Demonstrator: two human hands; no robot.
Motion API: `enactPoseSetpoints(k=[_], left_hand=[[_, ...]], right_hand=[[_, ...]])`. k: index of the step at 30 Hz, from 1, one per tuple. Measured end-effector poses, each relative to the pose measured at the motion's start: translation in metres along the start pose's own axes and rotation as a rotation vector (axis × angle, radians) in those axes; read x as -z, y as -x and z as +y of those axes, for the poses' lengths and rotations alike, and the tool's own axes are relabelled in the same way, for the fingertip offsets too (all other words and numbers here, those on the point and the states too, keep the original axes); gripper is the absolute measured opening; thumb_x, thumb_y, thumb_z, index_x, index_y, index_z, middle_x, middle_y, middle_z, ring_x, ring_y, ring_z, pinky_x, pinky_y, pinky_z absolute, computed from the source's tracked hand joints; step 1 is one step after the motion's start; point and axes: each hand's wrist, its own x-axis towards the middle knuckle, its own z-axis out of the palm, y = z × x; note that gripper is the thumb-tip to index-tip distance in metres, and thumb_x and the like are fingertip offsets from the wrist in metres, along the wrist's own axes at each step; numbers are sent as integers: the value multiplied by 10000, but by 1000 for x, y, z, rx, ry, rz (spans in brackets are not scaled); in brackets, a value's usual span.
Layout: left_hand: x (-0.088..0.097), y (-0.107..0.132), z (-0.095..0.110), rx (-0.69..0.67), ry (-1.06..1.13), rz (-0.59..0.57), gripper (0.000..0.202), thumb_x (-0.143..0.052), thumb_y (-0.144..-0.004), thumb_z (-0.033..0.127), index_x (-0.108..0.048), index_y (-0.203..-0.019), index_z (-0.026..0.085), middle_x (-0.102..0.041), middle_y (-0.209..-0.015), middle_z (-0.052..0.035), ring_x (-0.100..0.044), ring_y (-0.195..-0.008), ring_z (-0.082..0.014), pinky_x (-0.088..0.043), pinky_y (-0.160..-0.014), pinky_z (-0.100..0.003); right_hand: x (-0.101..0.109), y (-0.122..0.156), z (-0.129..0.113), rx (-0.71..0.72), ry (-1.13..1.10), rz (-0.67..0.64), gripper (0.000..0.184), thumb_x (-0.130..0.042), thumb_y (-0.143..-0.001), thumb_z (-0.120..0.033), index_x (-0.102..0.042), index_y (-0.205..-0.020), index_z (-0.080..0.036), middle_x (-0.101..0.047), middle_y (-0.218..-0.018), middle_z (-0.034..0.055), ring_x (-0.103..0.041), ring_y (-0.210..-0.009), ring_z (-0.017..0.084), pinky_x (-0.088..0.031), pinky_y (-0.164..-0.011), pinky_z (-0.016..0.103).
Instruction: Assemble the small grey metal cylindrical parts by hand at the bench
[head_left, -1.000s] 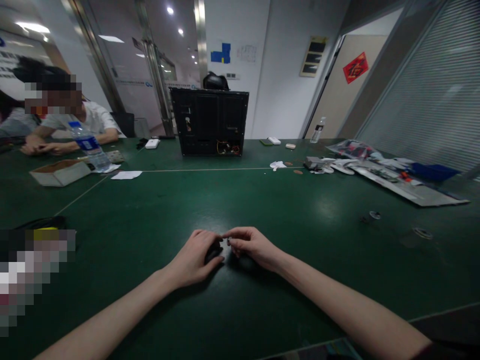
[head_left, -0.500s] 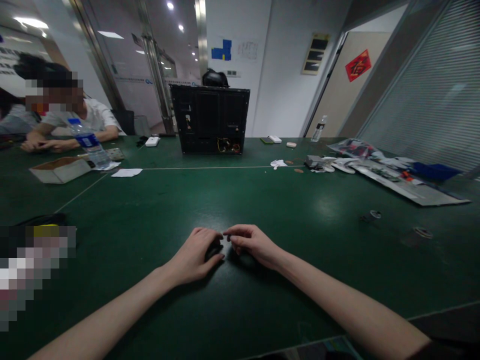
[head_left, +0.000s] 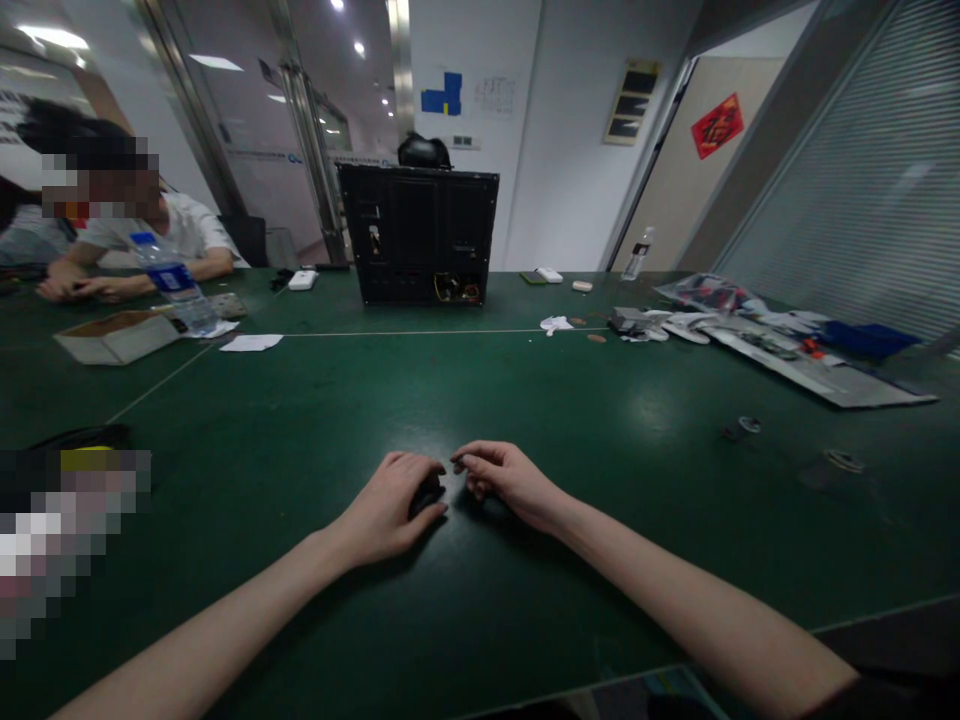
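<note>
Got a small black thing [head_left: 427, 498] pinched in my left hand [head_left: 386, 508], fingers [head_left: 405, 464] curled around it, just above the green surface [head_left: 300, 420]. My right hand [head_left: 510, 482] is right beside it, fingers [head_left: 480, 454] curled in, can't tell if they're holding anything. It's tiny and dark on dark, so a loose grip could drop it and lose it.

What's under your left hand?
A small black object lies under the left hand, on the green table mat. The fingers cover most of it, so I can't tell what it is.
</note>
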Motion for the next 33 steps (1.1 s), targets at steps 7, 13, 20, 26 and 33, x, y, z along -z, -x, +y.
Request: enactPoseSetpoints(k=[7,13,20,26,33], left_hand=[[1,0,1,2,6,-11,290,-563,-849,308,-523,-1115,200,-618,-1081,-73,-566,-1015,-250,-398,-938,-467],[0,0,1,1,3,-3,313,-571,-848,296,-512,-1139,197,-617,-1085,-73,-561,-1021,-242,-389,-952,-464],[1,0,0,11,6,0,309,-577,-843,314,-522,-1123,193,-623,-1075,-82,-568,-1014,-253,-403,-930,-472],[2,1,-1,6,21,2,323,-575,-851,331,-517,-1140,201,-621,-1095,-74,-566,-1024,-248,-395,-946,-479],[2,2,-2,12,30,-10,323,-568,-859,336,-516,-1145,194,-630,-1075,-70,-571,-1019,-240,-384,-952,-473]], right_hand=[[2,0,1,-7,-16,-48,314,-688,-743,-364,-679,-980,-158,-657,-870,50,-513,-593,59,-421,-542,190],[3,1,3,2,-13,-44,273,-676,-746,-310,-689,-982,-176,-618,-879,30,-516,-585,51,-405,-546,196],[6,4,-19,81,57,69,236,-669,-742,-331,-649,-908,-164,-575,-780,8,-472,-574,64,-376,-544,218],[32,47,-44,219,318,288,209,-550,-835,-373,-599,-896,-180,-513,-666,-9,-508,-615,120,-420,-609,260],[141,140,-36,218,932,1048,320,-529,-803,-433,-617,-1003,-201,-652,-864,83,-621,-795,229,-450,-735,364]])
